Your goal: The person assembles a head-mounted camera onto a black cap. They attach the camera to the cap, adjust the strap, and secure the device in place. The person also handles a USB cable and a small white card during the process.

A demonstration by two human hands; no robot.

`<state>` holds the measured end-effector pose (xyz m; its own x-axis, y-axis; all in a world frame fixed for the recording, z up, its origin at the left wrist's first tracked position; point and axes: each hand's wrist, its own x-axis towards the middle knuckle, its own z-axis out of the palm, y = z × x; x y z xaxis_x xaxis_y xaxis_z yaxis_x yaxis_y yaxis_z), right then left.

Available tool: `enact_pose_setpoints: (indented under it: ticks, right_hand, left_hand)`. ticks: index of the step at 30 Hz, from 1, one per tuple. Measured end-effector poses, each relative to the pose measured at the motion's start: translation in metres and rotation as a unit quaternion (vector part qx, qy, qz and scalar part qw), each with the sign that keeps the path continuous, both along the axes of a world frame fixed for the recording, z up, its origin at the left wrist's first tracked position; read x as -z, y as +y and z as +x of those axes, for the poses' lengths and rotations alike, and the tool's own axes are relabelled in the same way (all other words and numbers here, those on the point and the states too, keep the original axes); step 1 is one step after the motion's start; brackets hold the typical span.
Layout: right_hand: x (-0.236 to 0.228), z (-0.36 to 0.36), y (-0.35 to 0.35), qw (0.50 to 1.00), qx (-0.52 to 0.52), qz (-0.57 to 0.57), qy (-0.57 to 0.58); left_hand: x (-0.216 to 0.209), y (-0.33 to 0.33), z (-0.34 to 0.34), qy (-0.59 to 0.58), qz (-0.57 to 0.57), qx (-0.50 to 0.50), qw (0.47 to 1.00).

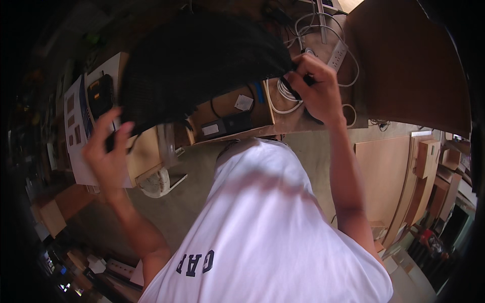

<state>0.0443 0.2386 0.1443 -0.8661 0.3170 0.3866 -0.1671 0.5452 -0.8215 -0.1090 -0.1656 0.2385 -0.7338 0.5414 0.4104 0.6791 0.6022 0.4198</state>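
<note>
A large black piece of cloth (202, 60), mesh-like in places, is stretched between my two hands over the desk. Too dark to make out fully, it could be a bag or a cover. My right hand (318, 88) is closed on its bunched right end. At the lower left edge, the fingers and thumb of my left hand (108, 149) are around a dark part of it, somewhat blurred by motion. Below the cloth, a wooden tray (268, 111) holds a dark box (232, 124) with a white label and a small white card (244, 103).
Beside my right hand lie a white power strip (337, 56) and coiled white cables (285, 93). A yellow-and-black device (101, 96) rests on a printed sheet (76, 126) at left. A brown panel (409, 60) stands at right, with wooden boards (384, 171) below it.
</note>
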Motion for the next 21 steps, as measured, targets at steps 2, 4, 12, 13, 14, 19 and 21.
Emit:
enact_pose_setpoints:
  ticks: [2, 4, 12, 13, 14, 19, 21]
  right_hand:
    - [0.045, 0.001, 0.006, 0.999, 0.022, -0.008, -0.040]
    - [0.087, -0.002, 0.006, 0.998, 0.033, -0.002, -0.056]
    - [0.131, 0.012, 0.004, 0.985, 0.050, 0.020, -0.161]
    - [0.131, 0.014, 0.003, 0.986, 0.030, 0.019, -0.165]
    - [0.131, 0.015, 0.002, 0.985, 0.007, 0.016, -0.170]
    - [0.119, 0.017, -0.004, 0.965, -0.032, 0.051, -0.255]
    - [0.122, 0.021, -0.003, 0.958, -0.030, 0.064, -0.277]
  left_hand:
    - [0.053, 0.025, 0.003, -0.118, 0.002, -0.039, 0.992]
    - [0.130, 0.024, -0.011, -0.086, 0.004, -0.063, 0.994]
    - [0.201, 0.052, -0.001, 0.096, -0.115, -0.078, 0.986]
    - [0.191, 0.060, 0.010, 0.064, -0.096, -0.066, 0.991]
    - [0.179, 0.071, 0.026, 0.031, -0.079, -0.057, 0.995]
    - [0.183, 0.113, 0.064, -0.219, -0.117, 0.154, 0.956]
    - [0.199, 0.121, 0.060, -0.254, -0.125, 0.161, 0.945]
